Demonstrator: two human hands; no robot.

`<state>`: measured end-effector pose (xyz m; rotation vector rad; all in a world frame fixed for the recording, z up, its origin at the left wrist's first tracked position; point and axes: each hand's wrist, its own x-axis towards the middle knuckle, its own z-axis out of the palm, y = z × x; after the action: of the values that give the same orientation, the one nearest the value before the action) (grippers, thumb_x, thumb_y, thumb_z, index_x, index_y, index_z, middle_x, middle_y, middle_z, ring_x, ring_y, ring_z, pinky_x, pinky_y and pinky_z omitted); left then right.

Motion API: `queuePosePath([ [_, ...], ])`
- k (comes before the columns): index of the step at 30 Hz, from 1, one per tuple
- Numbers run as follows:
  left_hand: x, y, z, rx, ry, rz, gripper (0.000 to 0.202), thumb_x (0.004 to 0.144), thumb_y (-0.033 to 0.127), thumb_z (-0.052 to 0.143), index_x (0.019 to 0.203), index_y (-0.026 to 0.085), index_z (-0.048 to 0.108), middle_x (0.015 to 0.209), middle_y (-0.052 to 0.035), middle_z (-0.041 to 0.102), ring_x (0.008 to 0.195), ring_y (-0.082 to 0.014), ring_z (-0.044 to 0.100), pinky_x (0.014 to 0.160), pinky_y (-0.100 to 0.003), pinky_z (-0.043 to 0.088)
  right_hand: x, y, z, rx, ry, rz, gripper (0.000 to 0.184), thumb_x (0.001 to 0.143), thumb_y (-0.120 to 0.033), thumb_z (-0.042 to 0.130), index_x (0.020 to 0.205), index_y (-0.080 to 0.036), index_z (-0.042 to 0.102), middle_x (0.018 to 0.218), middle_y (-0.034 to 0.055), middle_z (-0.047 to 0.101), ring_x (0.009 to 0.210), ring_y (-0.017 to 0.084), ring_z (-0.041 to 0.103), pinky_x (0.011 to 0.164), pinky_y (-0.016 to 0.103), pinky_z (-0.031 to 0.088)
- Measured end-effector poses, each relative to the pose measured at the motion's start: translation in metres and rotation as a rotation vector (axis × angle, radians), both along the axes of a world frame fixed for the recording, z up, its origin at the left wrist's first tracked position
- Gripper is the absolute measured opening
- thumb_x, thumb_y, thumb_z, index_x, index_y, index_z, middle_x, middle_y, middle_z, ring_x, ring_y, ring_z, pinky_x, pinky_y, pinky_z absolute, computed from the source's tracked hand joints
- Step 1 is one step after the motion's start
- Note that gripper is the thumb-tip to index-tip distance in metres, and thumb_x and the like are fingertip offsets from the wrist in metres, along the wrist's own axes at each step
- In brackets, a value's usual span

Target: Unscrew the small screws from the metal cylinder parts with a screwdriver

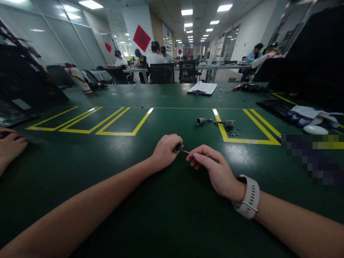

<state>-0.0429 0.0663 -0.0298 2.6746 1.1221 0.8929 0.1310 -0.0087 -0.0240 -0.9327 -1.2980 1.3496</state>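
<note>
My left hand [166, 150] is closed around a small hollow metal cylinder [177, 147], its open end turned toward me and to the right. In my right hand [211, 163], which wears a pale watch on its wrist, a thin metal-shafted tool [185, 152] is pinched. The tool's tip reaches the cylinder's rim; most of its handle is hidden by my fingers. Further back on the green table lie two similar metal cylinders with rods, one on the left [200, 121] and one on the right [230, 123]. Several tiny metal pieces [234, 134] lie beside them.
Yellow tape outlines [115, 134] mark the green table [172, 96]. Farther back are a clipboard with papers [202, 87], a pen [220, 88] and a red-handled screwdriver [234, 88]. Gloves [311, 114] and a white oval object [315, 129] lie right. Another person's hand [10, 147] rests at left.
</note>
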Motion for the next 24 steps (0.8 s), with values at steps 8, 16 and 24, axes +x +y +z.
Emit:
queuePosePath([
  [8, -0.0005, -0.0001, -0.0021, 0.008, -0.165, -0.06, 0.02, 0.08, 0.018, 0.056, 0.064, 0.016, 0.044, 0.063, 0.0037, 0.045, 0.057, -0.0094, 0.043, 0.055, -0.022, 0.033, 0.0034, 0.0071, -0.0003, -0.161, 0.283, 0.064, 0.016, 0.081, -0.019, 0.05, 0.075, -0.018, 0.065, 0.08, 0.004, 0.066, 0.069, 0.015, 0.054, 0.063, 0.029, 0.039],
  [16, -0.0015, 0.0014, -0.004, -0.014, -0.165, 0.009, 0.018, 0.079, 0.018, 0.056, 0.065, 0.016, 0.045, 0.063, 0.0038, 0.045, 0.058, -0.0098, 0.043, 0.056, -0.023, 0.034, -0.0004, 0.0039, 0.001, -0.14, 0.254, -0.011, 0.013, 0.081, -0.022, 0.052, 0.076, -0.019, 0.064, 0.079, 0.0031, 0.065, 0.068, 0.015, 0.054, 0.063, 0.03, 0.039],
  [24, -0.0012, -0.0009, -0.0032, 0.048, 0.043, 0.045, 0.012, 0.079, 0.01, 0.052, 0.069, 0.016, 0.049, 0.067, 0.0016, 0.05, 0.064, -0.013, 0.047, 0.061, -0.027, 0.034, -0.0006, 0.0011, 0.0013, -0.088, 0.112, 0.005, 0.013, 0.08, -0.022, 0.054, 0.075, -0.018, 0.065, 0.078, 0.0032, 0.064, 0.069, 0.015, 0.053, 0.064, 0.031, 0.039],
])
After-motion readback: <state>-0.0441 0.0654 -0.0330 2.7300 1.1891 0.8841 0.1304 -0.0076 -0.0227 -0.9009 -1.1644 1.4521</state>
